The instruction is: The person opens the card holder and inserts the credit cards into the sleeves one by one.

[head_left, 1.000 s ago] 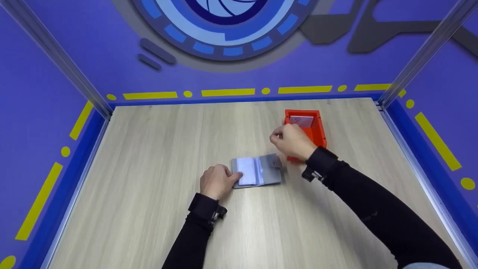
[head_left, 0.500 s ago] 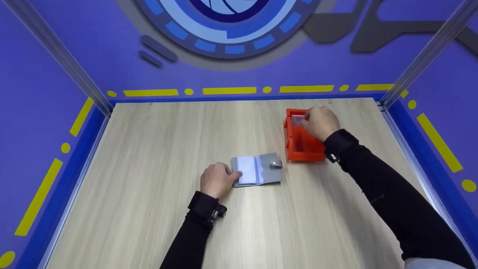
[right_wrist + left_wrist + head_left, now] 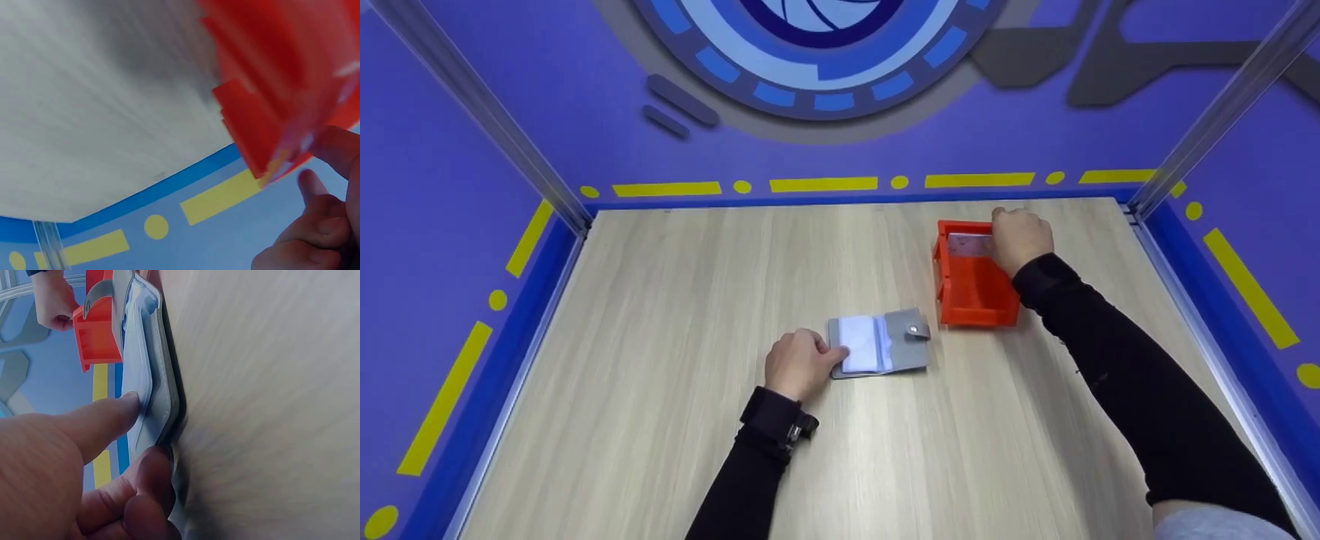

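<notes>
A grey card holder (image 3: 907, 352) lies unfolded on the table, with clear sleeves (image 3: 859, 343) inside and a snap strap at its right end. My left hand (image 3: 797, 364) holds its left edge; in the left wrist view the thumb (image 3: 115, 417) presses on the sleeves and the fingers curl beside the lower edge. My right hand (image 3: 1021, 241) is at the far right corner of a red bin (image 3: 979, 315), fingers curled at the rim. Beside those fingers, a pale pinkish card (image 3: 969, 244) leans against the bin's far wall. Whether they pinch the card or the rim is unclear.
The bin stands to the right of and beyond the card holder on the wooden table (image 3: 697, 300). Blue-purple panels (image 3: 547, 90) with yellow markings enclose the back and both sides. Metal posts (image 3: 1207, 112) stand at the rear corners.
My right hand has moved from above the bin's left side to its far right corner. The card still leans inside. My left hand has stayed on the card holder.
</notes>
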Motion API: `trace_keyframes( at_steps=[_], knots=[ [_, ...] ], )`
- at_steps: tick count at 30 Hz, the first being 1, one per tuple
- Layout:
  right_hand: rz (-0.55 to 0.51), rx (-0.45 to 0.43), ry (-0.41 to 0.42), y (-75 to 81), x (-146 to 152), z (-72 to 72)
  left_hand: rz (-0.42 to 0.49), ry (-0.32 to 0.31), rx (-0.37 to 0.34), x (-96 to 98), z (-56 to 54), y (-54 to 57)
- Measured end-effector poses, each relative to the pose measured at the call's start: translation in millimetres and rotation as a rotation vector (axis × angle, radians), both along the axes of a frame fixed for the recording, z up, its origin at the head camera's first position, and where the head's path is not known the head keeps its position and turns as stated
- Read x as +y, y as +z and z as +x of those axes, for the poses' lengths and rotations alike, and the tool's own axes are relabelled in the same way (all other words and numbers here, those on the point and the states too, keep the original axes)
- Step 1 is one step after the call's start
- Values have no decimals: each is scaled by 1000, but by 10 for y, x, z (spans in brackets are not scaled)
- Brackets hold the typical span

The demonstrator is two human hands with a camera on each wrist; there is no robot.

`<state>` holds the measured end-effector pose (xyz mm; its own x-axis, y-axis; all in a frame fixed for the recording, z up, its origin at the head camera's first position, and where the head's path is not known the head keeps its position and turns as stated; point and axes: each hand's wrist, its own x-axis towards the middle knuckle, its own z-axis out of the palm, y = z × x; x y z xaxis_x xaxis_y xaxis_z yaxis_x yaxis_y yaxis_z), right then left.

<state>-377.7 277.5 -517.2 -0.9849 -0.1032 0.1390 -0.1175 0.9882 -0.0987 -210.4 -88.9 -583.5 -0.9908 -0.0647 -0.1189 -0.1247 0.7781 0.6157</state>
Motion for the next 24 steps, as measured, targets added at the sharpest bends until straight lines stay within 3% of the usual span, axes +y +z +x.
trace_keyframes(
  at_steps=[5,14,24],
  knots=[
    [16,-24,-23,-46,20,-55,0,-6,6,-2,-1,-3],
    [-56,-67,-87,-155,95,-140,-5,-7,26,-10,-12,-14],
    [-76,-45,-86,-110,91,-151,-3,-6,9,-17,-13,8]
  ],
)
